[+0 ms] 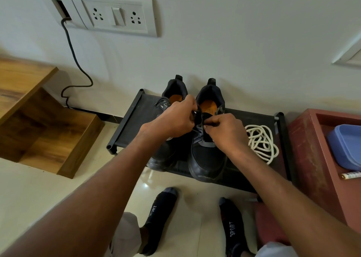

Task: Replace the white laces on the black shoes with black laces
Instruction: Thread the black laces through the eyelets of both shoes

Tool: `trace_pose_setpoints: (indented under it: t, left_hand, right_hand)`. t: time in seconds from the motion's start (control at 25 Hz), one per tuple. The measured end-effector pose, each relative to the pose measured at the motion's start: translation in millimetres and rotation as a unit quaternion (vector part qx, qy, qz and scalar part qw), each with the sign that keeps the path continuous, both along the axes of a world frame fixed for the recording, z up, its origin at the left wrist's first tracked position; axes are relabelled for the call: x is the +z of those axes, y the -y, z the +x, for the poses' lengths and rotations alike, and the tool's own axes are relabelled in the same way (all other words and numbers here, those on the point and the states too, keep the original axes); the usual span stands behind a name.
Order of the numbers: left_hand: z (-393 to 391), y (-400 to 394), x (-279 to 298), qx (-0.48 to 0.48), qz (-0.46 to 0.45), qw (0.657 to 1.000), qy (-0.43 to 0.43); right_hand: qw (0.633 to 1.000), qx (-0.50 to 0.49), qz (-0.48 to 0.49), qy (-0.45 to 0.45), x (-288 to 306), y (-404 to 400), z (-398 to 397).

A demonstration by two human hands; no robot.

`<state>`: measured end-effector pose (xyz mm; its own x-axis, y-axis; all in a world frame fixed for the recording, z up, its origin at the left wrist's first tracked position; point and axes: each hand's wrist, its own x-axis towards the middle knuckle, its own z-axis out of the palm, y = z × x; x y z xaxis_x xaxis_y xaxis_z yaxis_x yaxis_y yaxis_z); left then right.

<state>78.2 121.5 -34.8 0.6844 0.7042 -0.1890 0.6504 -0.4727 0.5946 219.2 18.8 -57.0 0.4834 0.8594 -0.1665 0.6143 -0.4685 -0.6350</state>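
Now we work at the right black shoe [207, 157], which stands on a low black rack [134, 118] against the wall. Our left hand [173, 120] and right hand [226, 131] meet over its tongue, fingers [210, 121] curled and pinching a black lace [198, 117] near the top eyelets. Just left of our fingers stands the other black shoe [166, 155], mostly hidden under our left hand. Right of our fingers, the white laces [260, 141] lie in a loose heap on the rack. Farther right sits a red box [312, 159] with a blue lid [345, 145].
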Motion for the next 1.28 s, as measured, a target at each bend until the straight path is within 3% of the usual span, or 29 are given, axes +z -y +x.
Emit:
trace_pose_setpoints:
  t: [0.12,0.4,0.76,0.8,0.84,0.88,0.96,1.0,1.04,1.08,1.12,1.16,1.24,1.28]
  left_hand:
    - [0.5,-2.6,-1.8,0.009,-0.007,1.000,-0.007]
    - [-0.4,-4.7,-0.3,0.003,0.013,0.999,-0.029]
    - [8.3,2.7,7.6,0.033,0.028,0.999,0.015]
    - [8.4,1.7,16.6,0.051,0.009,0.997,0.052]
    - [7.5,0.6,28.7,0.070,-0.033,0.988,0.136]
    - [5.4,-0.5,44.2,0.086,-0.103,0.954,0.266]
    - [-2.8,-7.4,72.3,0.099,-0.243,0.821,0.507]
    - [-6.0,-9.6,78.7,0.097,-0.258,0.785,0.555]
    - [-7.9,-11.4,79.2,0.107,-0.229,0.799,0.546]
    - [-9.0,-12.4,74.9,0.120,-0.157,0.859,0.472]
    - [-7.9,-13.4,63.9,0.116,-0.062,0.929,0.344]
    - [-4.9,-11.2,51.2,0.087,0.018,0.976,0.197]
    - [3.4,-4.9,26.5,0.005,0.057,0.998,-0.020]
    - [7.1,-1.6,19.1,-0.021,0.054,0.996,-0.063]
  right_hand:
    - [0.997,0.033,-0.004,0.071,1.5,1.5,0.2]
    - [0.990,0.066,-0.079,-0.101,15.6,-10.4,7.6]
    - [0.963,0.232,-0.135,0.026,41.9,-2.6,24.3]
    - [0.960,0.234,-0.143,0.050,42.0,-0.7,28.5]
    - [0.957,0.234,-0.156,0.070,41.0,1.0,31.9]
    - [0.954,0.235,-0.167,0.080,38.8,2.3,34.6]
    - [0.952,0.245,-0.170,0.075,33.7,1.9,35.7]
    - [0.951,0.251,-0.167,0.072,32.0,0.3,35.2]
    - [0.950,0.255,-0.165,0.075,31.4,-1.4,34.2]
    - [0.949,0.256,-0.166,0.081,31.3,-2.9,32.6]
    - [0.948,0.254,-0.169,0.088,31.5,-3.8,31.3]
    - [0.948,0.251,-0.171,0.095,31.8,-4.2,30.5]
    - [0.948,0.246,-0.171,0.108,31.7,-4.0,29.6]
    - [0.948,0.244,-0.172,0.113,31.1,-4.2,28.9]
